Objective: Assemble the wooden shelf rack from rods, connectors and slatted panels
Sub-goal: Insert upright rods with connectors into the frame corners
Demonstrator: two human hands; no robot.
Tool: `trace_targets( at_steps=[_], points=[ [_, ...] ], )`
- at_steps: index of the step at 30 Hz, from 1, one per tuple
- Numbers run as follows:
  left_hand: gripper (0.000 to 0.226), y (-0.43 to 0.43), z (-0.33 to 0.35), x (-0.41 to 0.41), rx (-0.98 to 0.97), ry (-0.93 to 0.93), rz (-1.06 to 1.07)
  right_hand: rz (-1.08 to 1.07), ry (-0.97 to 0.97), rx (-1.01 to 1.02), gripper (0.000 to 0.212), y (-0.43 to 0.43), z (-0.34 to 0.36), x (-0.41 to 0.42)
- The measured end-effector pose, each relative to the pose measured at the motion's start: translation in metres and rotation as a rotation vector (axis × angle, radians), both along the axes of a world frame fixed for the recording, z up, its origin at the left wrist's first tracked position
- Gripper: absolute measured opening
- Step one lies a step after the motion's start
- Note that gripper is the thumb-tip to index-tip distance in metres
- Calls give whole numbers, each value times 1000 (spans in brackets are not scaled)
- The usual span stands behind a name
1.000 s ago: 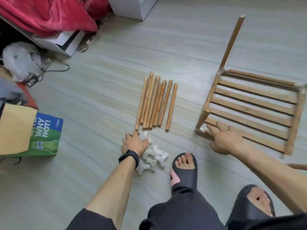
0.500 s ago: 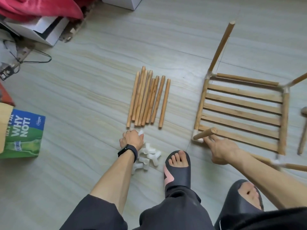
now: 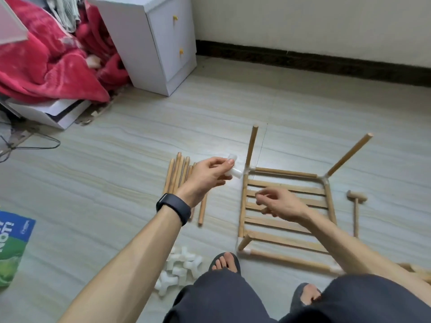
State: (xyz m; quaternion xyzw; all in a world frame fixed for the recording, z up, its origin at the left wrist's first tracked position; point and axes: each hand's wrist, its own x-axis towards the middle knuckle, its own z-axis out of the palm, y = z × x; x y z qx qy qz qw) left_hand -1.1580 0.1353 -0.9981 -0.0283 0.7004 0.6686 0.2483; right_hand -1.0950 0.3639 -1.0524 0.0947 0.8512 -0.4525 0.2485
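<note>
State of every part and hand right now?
left hand: pinching one connector, raised.
right hand: fingers curled over slatted panel; grip unclear.
slatted panel: flat, corner rods fitted.
loose rods: lying side by side.
spare connectors: piled on floor.
mallet: lying untouched.

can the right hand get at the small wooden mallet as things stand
Probably yes: the small wooden mallet lies uncovered on the floor right of the wooden slatted rack, and the right hand hovers nearby.
</note>
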Motion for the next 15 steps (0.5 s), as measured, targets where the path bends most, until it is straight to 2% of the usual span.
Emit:
trace_targets(
  at_steps=[2,4,6,9,12,15],
  points=[
    [38,22,29,-3,80,14,4,-180,84,-281,35,-1,44,-9],
    [42,41,52,-3,110,38,2,-280,186,-475,34,-2,84,-10],
    [48,55,68,0,126,67,-27,-317,301,-543,28,-3,111,-5],
    [49,62,84,10,144,106,-119,-368,436,-524,22,4,130,7],
    [44,59,83,26,90,144,-204,-468,434,-620,19,16,137,17],
    [40,58,72,38,7,280,-200,-524,363,-751,16,25,137,27]
  ],
)
